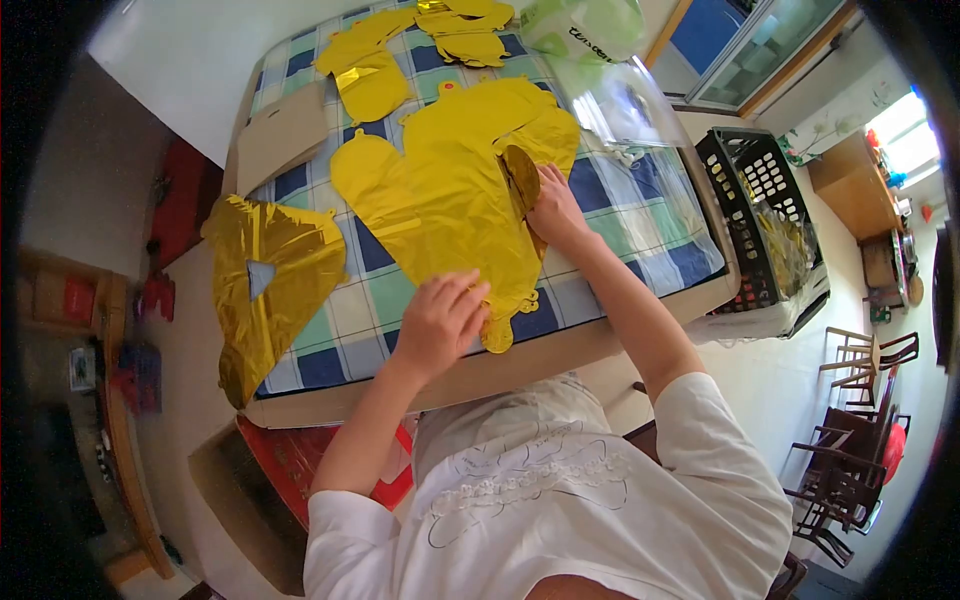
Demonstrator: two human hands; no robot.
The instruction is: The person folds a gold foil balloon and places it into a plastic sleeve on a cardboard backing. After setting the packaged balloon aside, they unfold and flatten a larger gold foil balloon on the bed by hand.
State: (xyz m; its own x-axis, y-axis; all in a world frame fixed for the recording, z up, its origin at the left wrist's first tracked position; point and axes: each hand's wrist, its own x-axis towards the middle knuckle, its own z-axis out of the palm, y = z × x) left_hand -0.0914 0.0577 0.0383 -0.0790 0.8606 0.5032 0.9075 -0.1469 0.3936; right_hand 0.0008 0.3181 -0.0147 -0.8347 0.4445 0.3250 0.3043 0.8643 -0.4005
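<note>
A large flat gold foil balloon (450, 190) lies on a checked blue, green and white tablecloth (640, 215). My left hand (440, 320) presses down on the balloon's near edge, fingers curled on the foil. My right hand (555, 205) rests on the balloon's right side and lifts a folded flap of foil (520, 180). Another gold foil balloon (270, 285) hangs over the table's left edge. More flat gold balloons (370, 70) lie at the far end.
A brown cardboard piece (280, 135) lies at the far left of the table. A clear plastic bag (620, 100) sits at the far right. A black plastic crate (765, 225) stands right of the table, wooden chairs (850, 440) beyond. A red box (300, 460) lies under the table.
</note>
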